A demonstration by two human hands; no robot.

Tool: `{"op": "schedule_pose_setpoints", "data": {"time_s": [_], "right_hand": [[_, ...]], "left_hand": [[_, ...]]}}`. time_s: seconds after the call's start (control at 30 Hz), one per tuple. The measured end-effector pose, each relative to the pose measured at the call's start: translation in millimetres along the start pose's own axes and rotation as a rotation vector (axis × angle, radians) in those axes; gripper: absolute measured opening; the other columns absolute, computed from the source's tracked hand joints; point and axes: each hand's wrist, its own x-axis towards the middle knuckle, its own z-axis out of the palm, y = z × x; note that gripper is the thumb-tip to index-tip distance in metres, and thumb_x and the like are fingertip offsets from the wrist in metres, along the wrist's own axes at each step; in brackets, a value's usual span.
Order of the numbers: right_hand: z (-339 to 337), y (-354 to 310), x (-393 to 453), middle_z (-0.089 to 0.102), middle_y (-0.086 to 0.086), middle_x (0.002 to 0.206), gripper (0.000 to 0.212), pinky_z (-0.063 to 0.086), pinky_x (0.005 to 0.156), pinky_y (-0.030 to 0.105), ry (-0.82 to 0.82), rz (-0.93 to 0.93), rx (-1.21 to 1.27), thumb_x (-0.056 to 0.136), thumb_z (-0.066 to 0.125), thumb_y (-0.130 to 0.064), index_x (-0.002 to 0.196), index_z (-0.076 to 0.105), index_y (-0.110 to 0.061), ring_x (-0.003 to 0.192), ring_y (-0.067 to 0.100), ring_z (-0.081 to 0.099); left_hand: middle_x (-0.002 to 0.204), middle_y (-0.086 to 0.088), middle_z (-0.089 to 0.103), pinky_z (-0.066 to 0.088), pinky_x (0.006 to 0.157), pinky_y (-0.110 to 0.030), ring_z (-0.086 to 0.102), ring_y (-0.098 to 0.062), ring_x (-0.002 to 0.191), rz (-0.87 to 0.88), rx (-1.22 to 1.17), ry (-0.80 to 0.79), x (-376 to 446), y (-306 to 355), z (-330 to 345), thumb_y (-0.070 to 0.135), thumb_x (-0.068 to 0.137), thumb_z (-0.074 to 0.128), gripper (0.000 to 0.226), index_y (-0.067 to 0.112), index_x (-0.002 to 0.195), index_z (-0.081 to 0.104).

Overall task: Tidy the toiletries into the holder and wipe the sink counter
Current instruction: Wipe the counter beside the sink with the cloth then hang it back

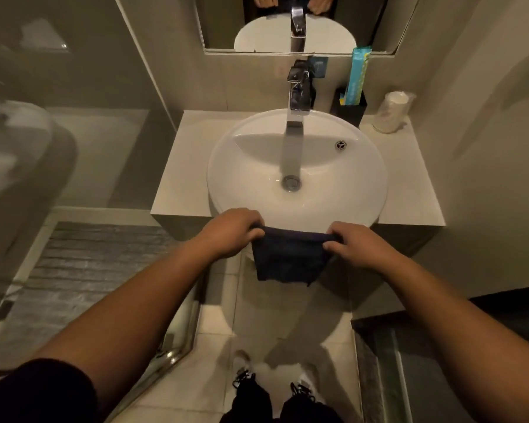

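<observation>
A dark blue cloth (289, 257) hangs in front of the round white sink (333, 190), just below its near rim. My left hand (231, 232) grips the cloth's top left corner and my right hand (353, 244) grips its top right corner, stretching the top edge flat between them. At the back right of the pale counter (409, 206) stands a black holder (350, 109) with a tall teal toiletry packet (357, 76) upright in it.
A chrome tap (298, 93) rises behind the basin, below a wall mirror (293, 22). A wrapped stack of cups (391, 111) sits at the counter's back right corner. A glass shower screen (74, 148) and grey mat (89, 270) lie to the left. My shoes (275, 389) stand on floor tiles.
</observation>
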Motion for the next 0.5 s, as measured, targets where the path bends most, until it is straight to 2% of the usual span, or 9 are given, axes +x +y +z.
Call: {"op": "schedule_pose_setpoints", "data": {"time_s": [0.13,0.3,0.43,0.5], "right_hand": [[-0.9,4.2,28.8,0.062,0.008,0.105,0.025,0.049,0.087,0.035,-0.001,0.089,-0.147,0.094,0.055,-0.034,0.108,0.062,-0.014,0.092,0.020,0.058],[-1.2,7.6,37.9,0.065,0.009,0.103,0.026,0.051,0.086,0.036,-0.002,0.154,-0.165,0.093,0.055,-0.035,0.107,0.063,-0.015,0.091,0.022,0.060],[-1.4,7.1,40.1,0.067,0.009,0.104,0.026,0.051,0.086,0.036,0.011,0.174,-0.177,0.093,0.055,-0.036,0.108,0.063,-0.016,0.091,0.022,0.060],[-0.2,4.8,39.5,0.066,0.010,0.112,0.030,0.051,0.090,0.038,0.033,0.182,-0.187,0.093,0.055,-0.037,0.114,0.062,-0.016,0.097,0.024,0.060]], "left_hand": [[0.106,-0.003,0.066,0.045,0.079,-0.036,0.058,-0.020,0.091,-0.087,0.104,0.015,31.0,-4.8,19.6,0.034,0.096,0.048,0.022,0.021,0.109,0.061],[0.104,-0.001,0.067,0.047,0.089,-0.047,0.059,-0.023,0.092,-0.132,0.141,0.018,41.6,-6.5,29.8,0.037,0.096,0.046,0.023,0.024,0.108,0.061],[0.105,-0.003,0.067,0.047,0.090,-0.047,0.059,-0.023,0.092,-0.139,0.141,-0.006,44.2,-7.4,28.7,0.035,0.096,0.048,0.022,0.023,0.108,0.061],[0.110,-0.005,0.066,0.048,0.089,-0.044,0.059,-0.024,0.095,-0.136,0.176,0.051,41.8,-4.1,27.7,0.034,0.096,0.050,0.024,0.021,0.112,0.062]]}}
